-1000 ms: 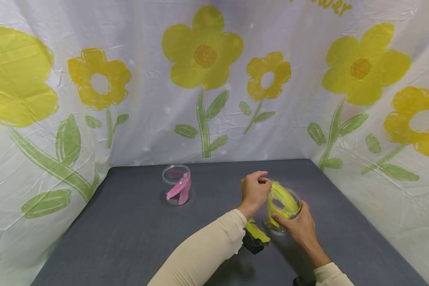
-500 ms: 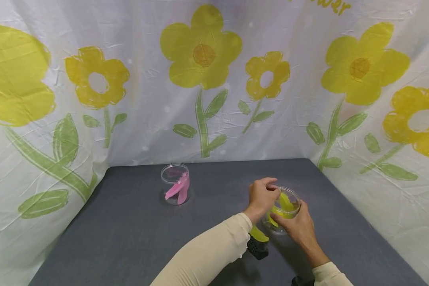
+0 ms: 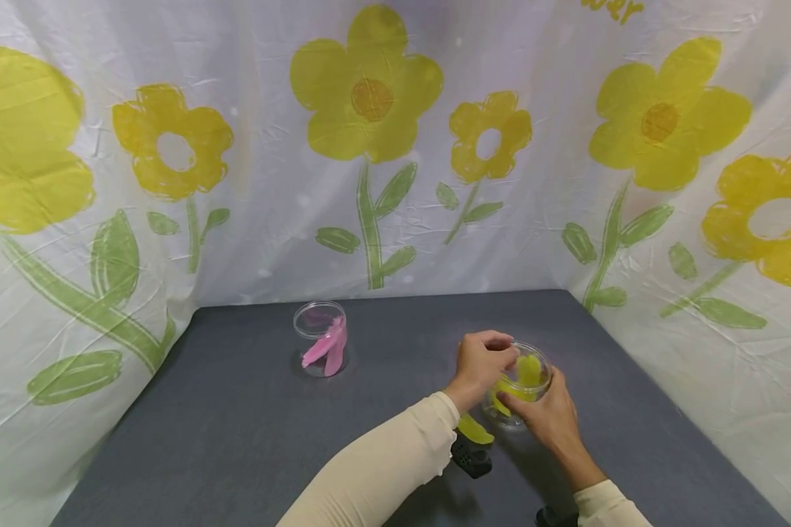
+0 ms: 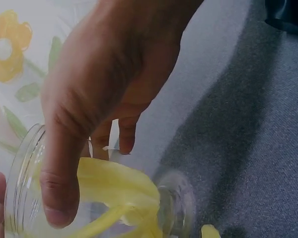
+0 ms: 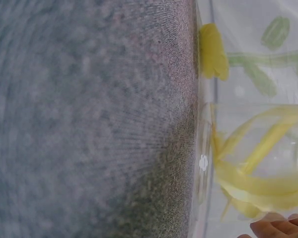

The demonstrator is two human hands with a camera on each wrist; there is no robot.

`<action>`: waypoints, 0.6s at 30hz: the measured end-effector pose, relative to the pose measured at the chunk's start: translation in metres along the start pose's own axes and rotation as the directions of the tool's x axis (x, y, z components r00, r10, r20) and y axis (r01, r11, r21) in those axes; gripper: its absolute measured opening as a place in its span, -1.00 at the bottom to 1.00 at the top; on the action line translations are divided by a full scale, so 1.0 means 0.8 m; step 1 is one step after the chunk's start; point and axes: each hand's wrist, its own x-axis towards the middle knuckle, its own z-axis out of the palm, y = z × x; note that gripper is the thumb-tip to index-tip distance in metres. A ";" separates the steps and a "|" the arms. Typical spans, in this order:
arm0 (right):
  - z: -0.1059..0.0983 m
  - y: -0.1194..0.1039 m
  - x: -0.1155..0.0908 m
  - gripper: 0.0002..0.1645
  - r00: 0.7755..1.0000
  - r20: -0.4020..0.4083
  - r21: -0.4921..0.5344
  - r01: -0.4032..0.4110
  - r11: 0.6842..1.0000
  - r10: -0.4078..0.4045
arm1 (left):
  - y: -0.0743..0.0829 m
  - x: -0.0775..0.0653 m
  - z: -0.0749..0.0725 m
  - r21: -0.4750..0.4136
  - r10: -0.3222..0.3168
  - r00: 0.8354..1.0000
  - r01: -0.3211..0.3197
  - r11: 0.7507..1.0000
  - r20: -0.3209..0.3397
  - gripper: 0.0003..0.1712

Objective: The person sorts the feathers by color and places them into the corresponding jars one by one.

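Observation:
In the head view, my right hand grips a clear plastic jar with yellow feathers in it. My left hand is at the jar's mouth, fingertips inside the rim. The left wrist view shows its thumb lying along a yellow feather; the index fingertip is hidden, but the feather seems pinched there. Curved yellow feathers show through the jar wall in the right wrist view, above my right fingertips. Another yellow feather lies on the table under my left wrist.
A second clear jar with pink feathers stands farther back on the left of the dark grey table. Black devices sit below my wrists. A white curtain with printed yellow flowers hangs around the table.
My left hand has moved right and down to the jar's mouth, bringing the yellow feather from above the rim down into the jar. My right hand keeps its grip on the jar.

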 end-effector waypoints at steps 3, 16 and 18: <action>0.000 -0.001 -0.001 0.25 1.000 -0.006 0.011 0.000 1.000 0.000 | 0.001 0.003 -0.005 -0.106 -0.016 1.000 0.017 0.994 0.007 -0.92; 0.000 -0.003 0.000 0.25 1.000 -0.009 0.025 -0.024 0.999 0.024 | 0.002 0.024 -0.074 -0.397 -0.076 0.997 0.057 0.916 -0.033 -0.84; 0.001 -0.003 0.000 0.24 1.000 -0.013 0.025 -0.021 0.999 0.022 | -0.006 0.024 -0.085 -0.418 -0.100 0.995 0.081 0.905 -0.024 -0.83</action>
